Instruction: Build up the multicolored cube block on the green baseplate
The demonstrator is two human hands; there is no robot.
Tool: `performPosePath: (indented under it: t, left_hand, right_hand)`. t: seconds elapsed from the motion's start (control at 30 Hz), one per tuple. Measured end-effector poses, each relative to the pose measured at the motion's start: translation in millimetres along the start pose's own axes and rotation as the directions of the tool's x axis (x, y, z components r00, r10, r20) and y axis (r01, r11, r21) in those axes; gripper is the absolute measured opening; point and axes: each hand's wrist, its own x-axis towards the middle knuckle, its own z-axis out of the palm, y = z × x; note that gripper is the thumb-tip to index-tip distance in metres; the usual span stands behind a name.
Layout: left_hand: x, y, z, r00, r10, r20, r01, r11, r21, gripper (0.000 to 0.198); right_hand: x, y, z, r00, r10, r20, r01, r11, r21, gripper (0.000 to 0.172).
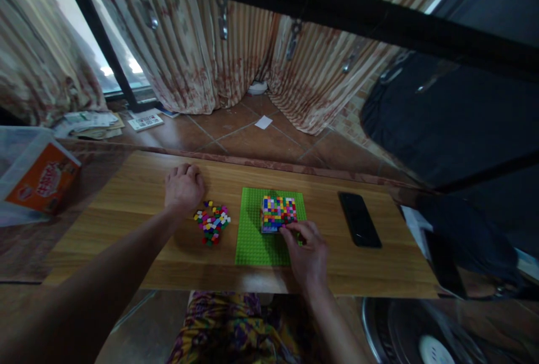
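Observation:
A green baseplate (pixel 252 240) lies in the middle of a wooden table (pixel 126 229). On it stands a block of small multicoloured bricks (pixel 278 212). My right hand (pixel 307 251) is at the block's near right corner, fingertips pinched against it; what they hold is too small to see. A loose pile of small coloured bricks (pixel 211 222) lies left of the plate. My left hand (pixel 183 187) rests on the table just behind that pile, fingers curled under into a loose fist.
A black phone (pixel 359 219) lies flat right of the baseplate. A clear bin with an orange box (pixel 40 178) stands at the table's left end. Curtains, floor tiles and papers lie beyond the far edge. A fan (pixel 421 336) sits below at the right.

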Motion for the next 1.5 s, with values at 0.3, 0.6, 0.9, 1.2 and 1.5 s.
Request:
performPosePath:
  t: [0.3, 0.6, 0.9, 1.2, 1.5]
  left_hand:
    - [0.0, -1.0, 2.0, 1.0, -0.001, -0.007, 0.001, 1.0, 0.02, 0.034]
    - [-0.9, 0.5, -0.7, 1.0, 0.002, 0.003, -0.002, 1.0, 0.017, 0.035]
    - [-0.6, 0.4, -1.2, 1.0, -0.011, 0.019, 0.011, 1.0, 0.001, 0.035]
    - [-1.0, -0.2, -0.5, 1.0, -0.007, 0.001, 0.007, 1.0, -0.026, 0.034]
    - [-1.4, 0.2, -0.9, 1.0, -0.004, 0.002, 0.004, 1.0, -0.017, 0.034]
  right_hand:
    - [-4.7, 2.1, 0.5, 0.999, -0.049, 0.006, 0.049, 0.997, -0.067, 0.021]
    - [-5.1, -0.7, 2.2, 0.998, -0.058, 0.0, 0.058, 0.996, -0.062, 0.021]
    - [-8.4, 4.7, -2.1, 0.994, -0.1, -0.048, 0.098, 0.995, -0.037, 0.019]
    - [-10.1, 6.7, 2.5, 0.977, -0.211, -0.023, 0.208, 0.973, -0.1, 0.023]
    - [-13.2, 14.5, 3.4, 0.951, -0.307, 0.029, 0.306, 0.929, -0.21, 0.028]
